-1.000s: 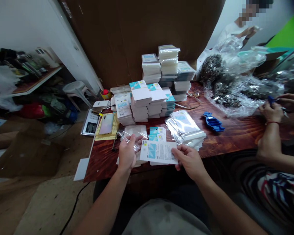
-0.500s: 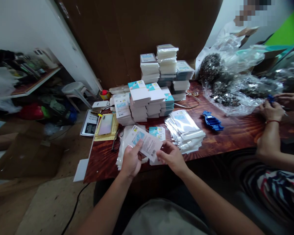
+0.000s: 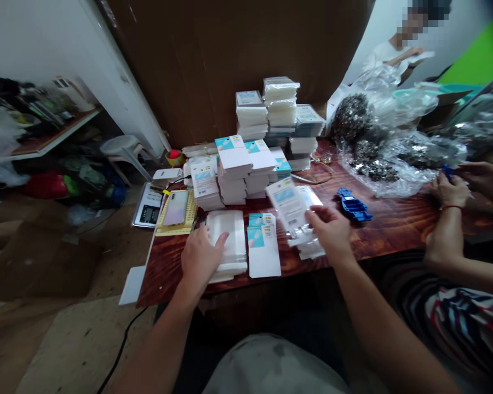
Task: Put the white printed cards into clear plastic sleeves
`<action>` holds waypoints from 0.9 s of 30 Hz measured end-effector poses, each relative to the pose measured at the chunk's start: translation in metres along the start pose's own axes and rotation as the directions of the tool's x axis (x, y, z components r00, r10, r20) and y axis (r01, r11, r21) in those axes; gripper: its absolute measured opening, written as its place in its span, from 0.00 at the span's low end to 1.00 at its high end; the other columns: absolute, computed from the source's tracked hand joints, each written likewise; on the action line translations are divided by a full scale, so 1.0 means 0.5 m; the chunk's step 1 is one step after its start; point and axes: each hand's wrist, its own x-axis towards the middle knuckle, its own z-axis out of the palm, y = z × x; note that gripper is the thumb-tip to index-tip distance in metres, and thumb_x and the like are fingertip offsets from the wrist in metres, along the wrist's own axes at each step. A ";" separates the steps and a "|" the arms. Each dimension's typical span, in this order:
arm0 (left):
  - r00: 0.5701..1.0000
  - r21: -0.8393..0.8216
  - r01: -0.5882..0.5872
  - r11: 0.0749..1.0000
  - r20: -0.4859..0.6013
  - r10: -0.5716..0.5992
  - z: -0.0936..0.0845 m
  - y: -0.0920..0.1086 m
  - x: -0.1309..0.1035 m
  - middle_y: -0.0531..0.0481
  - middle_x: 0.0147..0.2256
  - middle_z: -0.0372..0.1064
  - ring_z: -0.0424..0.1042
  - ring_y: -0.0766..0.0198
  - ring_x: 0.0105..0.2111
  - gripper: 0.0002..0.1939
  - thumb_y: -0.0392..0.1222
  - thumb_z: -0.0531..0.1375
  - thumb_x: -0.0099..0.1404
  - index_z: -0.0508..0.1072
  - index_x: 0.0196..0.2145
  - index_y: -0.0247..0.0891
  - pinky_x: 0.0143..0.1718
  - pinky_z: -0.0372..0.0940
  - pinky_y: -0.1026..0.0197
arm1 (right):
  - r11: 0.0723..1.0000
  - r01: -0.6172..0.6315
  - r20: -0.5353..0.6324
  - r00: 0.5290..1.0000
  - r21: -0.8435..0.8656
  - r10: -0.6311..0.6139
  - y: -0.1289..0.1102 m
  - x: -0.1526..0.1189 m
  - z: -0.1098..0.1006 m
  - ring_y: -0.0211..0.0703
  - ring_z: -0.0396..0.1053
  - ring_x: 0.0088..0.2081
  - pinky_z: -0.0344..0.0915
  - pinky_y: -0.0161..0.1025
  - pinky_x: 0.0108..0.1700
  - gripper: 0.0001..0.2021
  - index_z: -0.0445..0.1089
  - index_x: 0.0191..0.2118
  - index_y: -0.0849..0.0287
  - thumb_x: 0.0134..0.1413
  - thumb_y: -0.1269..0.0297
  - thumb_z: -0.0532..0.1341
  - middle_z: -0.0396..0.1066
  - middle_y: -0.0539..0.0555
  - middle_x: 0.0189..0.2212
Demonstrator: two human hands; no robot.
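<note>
Fingers apart, my left hand (image 3: pixel 201 254) rests at the left edge of a stack of clear plastic sleeves (image 3: pixel 230 235) near the table's front edge. My right hand (image 3: pixel 331 230) pinches the lower right corner of a printed card (image 3: pixel 286 202), which is tilted above a pile of filled clear packets (image 3: pixel 312 249). Between the two hands, white cards with blue tops (image 3: pixel 264 257) lie on the table. Behind them stand stacks of blue and white cards (image 3: pixel 235 158).
Taller packet stacks (image 3: pixel 281 104) stand at the back. A phone (image 3: pixel 176 208) and a scale (image 3: pixel 148 205) are at left. Blue plastic part (image 3: pixel 354 206) and bags of metal pieces (image 3: pixel 373 158) are at right, beside another person's hands (image 3: pixel 452 191).
My right hand has moved right with the card, over the packet pile. My left hand has let go of the card and shifted left to the clear sleeves.
</note>
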 end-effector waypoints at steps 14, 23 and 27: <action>0.977 0.285 0.003 0.959 0.201 -0.063 -0.042 -0.063 0.056 0.40 0.31 0.77 0.74 0.49 0.32 0.15 0.53 0.57 0.62 0.78 0.31 0.42 0.31 0.58 0.57 | 0.461 0.878 0.833 0.348 -0.130 -0.429 -0.093 -0.143 0.053 0.54 0.70 0.44 0.67 0.46 0.44 0.12 0.74 0.40 0.62 0.54 0.59 0.68 0.75 0.61 0.40; 0.996 -0.266 0.069 0.961 0.071 -0.052 -0.049 -0.023 0.031 0.38 0.34 0.77 0.77 0.50 0.35 0.12 0.47 0.59 0.63 0.77 0.35 0.36 0.38 0.69 0.52 | 0.415 0.906 0.923 0.229 -0.087 -0.308 -0.098 -0.142 0.029 0.47 0.73 0.35 0.65 0.39 0.35 0.09 0.71 0.41 0.63 0.58 0.78 0.55 0.75 0.59 0.35; 0.949 -0.755 0.316 0.575 0.261 -0.179 0.003 0.005 0.029 0.40 0.27 0.76 0.77 0.56 0.25 0.12 0.45 0.67 0.55 0.74 0.30 0.32 0.29 0.73 0.56 | 0.587 0.771 0.709 0.556 -0.246 -0.433 -0.079 -0.109 -0.025 0.47 0.74 0.32 0.65 0.39 0.36 0.10 0.74 0.38 0.60 0.62 0.71 0.54 0.77 0.56 0.31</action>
